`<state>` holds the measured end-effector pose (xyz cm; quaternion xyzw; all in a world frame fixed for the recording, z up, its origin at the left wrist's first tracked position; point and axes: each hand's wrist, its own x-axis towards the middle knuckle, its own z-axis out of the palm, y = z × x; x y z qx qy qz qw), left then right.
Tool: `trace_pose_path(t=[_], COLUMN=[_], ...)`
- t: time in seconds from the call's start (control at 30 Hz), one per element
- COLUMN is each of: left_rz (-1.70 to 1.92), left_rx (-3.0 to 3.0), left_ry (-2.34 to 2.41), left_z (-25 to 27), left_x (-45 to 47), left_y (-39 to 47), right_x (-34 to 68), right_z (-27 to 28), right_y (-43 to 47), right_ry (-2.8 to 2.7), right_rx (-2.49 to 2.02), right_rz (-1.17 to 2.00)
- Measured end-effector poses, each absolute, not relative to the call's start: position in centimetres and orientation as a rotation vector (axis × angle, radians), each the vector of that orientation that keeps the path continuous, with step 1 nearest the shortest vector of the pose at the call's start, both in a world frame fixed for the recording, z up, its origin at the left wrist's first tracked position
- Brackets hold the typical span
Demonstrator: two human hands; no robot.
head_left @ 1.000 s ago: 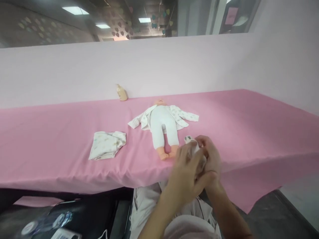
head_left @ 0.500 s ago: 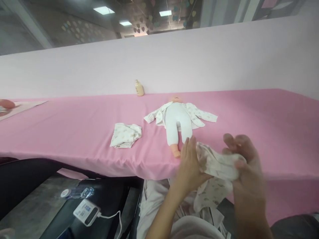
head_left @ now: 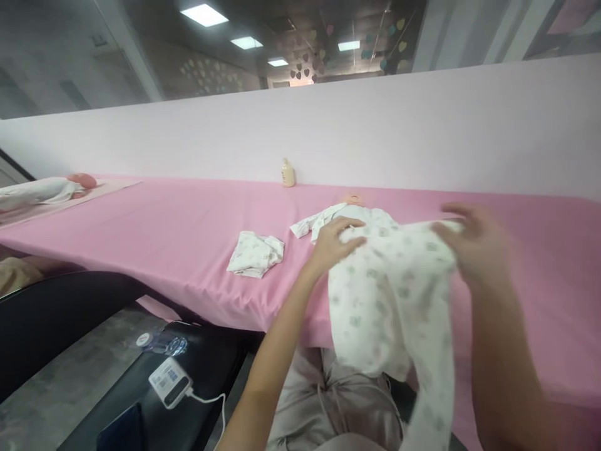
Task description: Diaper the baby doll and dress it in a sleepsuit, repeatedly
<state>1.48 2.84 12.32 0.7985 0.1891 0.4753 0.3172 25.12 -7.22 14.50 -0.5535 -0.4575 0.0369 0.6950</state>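
Note:
White printed baby pants (head_left: 389, 294) hang from both my hands in front of the table's edge, legs dangling toward my lap. My left hand (head_left: 334, 244) pinches one end of the waistband. The other end is in my right hand (head_left: 476, 241), which is blurred. Behind the pants lies a baby doll (head_left: 354, 199) on its back, its lower body now hidden by the cloth. A white printed baby shirt (head_left: 307, 225) is spread around it, one sleeve stretched out to the left. To the left rests a folded printed garment (head_left: 256, 254).
A pump bottle (head_left: 288, 173) stands by the white wall on the pink-covered table (head_left: 188, 232). Far left lies another doll (head_left: 47, 191) on a mat. A black chair seat below bears a water bottle (head_left: 162, 342), a white device (head_left: 169, 382) with a cable, and a dark phone-like object (head_left: 122, 431).
The pants, bunched between my hands before, now hang unfolded and are raised higher, covering the doll's legs. Both hands have moved up and away from me. The view has shifted left.

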Motion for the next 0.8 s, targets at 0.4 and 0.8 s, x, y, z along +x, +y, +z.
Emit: trace_pose_path(t=[0.4,0.8], left_rz=[1.270,0.911], left_rx=[2.121,1.409], left_ry=[0.736,0.513], left_z=[1.6,2.6], left_x=[6.0,3.5], left_y=[14.2,14.8], right_x=[20.6,19.6], right_z=[0.9,2.6], right_y=[6.0,4.4], right_ry=[-1.695,-1.637], right_rx=[-1.476,-1.465], right_rz=[-0.131,-0.134])
